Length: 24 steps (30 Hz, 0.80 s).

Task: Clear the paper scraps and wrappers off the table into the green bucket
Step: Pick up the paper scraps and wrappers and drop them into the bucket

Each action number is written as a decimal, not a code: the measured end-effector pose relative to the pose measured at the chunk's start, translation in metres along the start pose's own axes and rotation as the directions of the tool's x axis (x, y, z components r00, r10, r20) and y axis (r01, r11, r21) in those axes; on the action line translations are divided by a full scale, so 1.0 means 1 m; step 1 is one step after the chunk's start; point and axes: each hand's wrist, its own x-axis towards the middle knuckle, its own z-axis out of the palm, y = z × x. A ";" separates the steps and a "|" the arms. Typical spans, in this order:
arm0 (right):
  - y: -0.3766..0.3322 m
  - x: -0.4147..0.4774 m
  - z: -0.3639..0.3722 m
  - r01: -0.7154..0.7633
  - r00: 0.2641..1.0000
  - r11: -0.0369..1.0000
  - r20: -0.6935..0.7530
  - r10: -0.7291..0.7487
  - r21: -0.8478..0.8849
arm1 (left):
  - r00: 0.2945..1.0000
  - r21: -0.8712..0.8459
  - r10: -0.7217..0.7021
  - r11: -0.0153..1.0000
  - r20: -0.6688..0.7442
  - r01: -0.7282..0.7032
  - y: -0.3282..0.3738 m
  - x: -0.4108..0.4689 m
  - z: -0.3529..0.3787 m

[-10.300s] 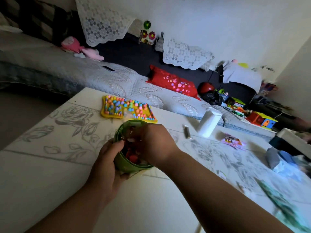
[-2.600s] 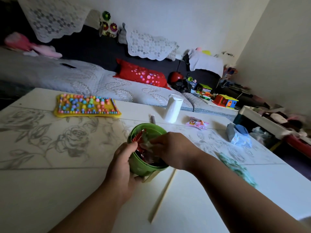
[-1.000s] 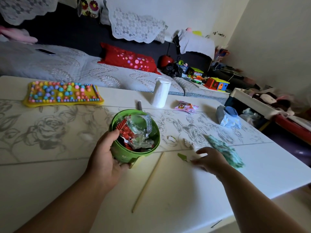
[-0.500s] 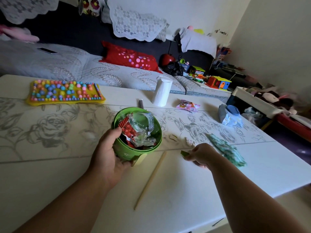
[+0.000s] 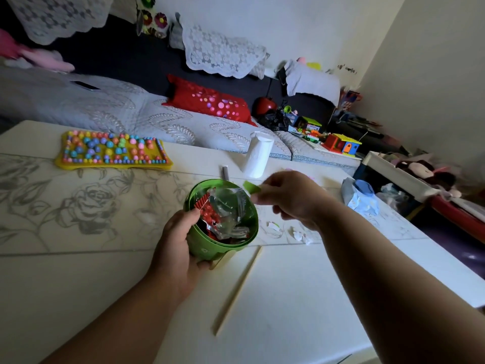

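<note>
The green bucket [image 5: 210,249] stands mid-table, stuffed with clear and red wrappers [image 5: 223,211]. My left hand [image 5: 175,248] grips its near left wall, thumb over the rim. My right hand [image 5: 291,198] hovers just right of the bucket's rim, its fingers pinched on a small green paper scrap [image 5: 251,187] held above the rim's right edge. Small white paper scraps [image 5: 299,233] lie on the table right of the bucket, under my right forearm.
A thin wooden stick [image 5: 238,290] lies in front of the bucket. A yellow bead board [image 5: 112,152] sits at the back left, a white roll [image 5: 258,155] and a small grey cylinder [image 5: 224,171] behind the bucket, a blue-grey pouch [image 5: 359,197] at the right edge.
My right hand picked the green scrap up off the table on the right and carried it left and up to the bucket's rim. My left hand stayed on the bucket.
</note>
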 end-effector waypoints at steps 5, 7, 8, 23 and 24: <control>-0.038 0.001 0.029 0.058 0.978 0.979 0.206 -0.017 -0.197 | 0.999 -0.068 -0.027 0.997 0.022 0.028 0.003 -0.004 -0.001; -0.039 0.001 0.031 0.054 0.977 0.980 0.215 -0.011 -0.193 | 0.998 -0.092 -0.046 0.995 0.040 0.049 0.004 -0.005 0.000; -0.041 0.001 0.033 0.060 0.979 0.981 0.203 -0.021 -0.185 | 0.998 -0.105 -0.055 0.993 0.040 0.058 0.007 -0.005 -0.003; 0.118 0.022 -0.022 -0.367 0.914 0.894 -0.281 0.294 -0.258 | 0.994 -0.237 -0.105 0.966 0.020 0.106 0.016 -0.008 -0.006; 0.136 0.022 -0.018 -0.415 0.896 0.877 -0.277 0.347 -0.242 | 0.995 -0.231 -0.102 0.968 0.013 0.102 0.016 -0.008 -0.006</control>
